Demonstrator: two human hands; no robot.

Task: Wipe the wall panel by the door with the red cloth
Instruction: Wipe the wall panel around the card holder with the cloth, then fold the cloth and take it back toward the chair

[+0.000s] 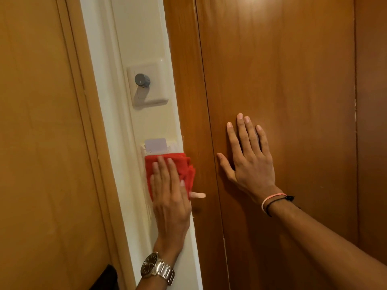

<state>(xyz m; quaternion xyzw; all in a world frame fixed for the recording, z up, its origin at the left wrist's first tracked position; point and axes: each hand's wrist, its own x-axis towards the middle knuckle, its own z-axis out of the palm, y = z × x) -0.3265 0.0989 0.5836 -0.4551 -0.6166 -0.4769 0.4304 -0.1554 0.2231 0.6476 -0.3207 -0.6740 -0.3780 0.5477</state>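
Wooden door (282,101) — the broad brown leaf at the right is being leaned on; were it unlatched, it is judged that it could be pushed away under the weight and balance be lost.

Wall panel (144,28) — the narrow cream strip between the door and a second wooden surface at the left is being wiped in its lower part. A fragile fitting is being carried just above the wiping.

Right hand (250,155) — it is being held open and flat on the door, fingers spread and pointing upward, nothing gripped; cords are being worn at the wrist.

Left hand (169,193) — it is being pressed palm-down on the cloth, fingers extended upward, the cloth pinned flat against the panel, not clenched; a metal watch (157,268) is being worn.

Red cloth (169,170) — it is being held folded on the panel under the left fingers, its top edge touching the card holder. Its right fold is being left loose over the door frame, so a slip is thought possible.

Dimmer plate (147,84) — its grey knob could be turned if it is caught by an upward stroke.

Key card (156,145) — it is being left upright in its slot directly above the cloth — an upward pass is judged likely to dislodge it.
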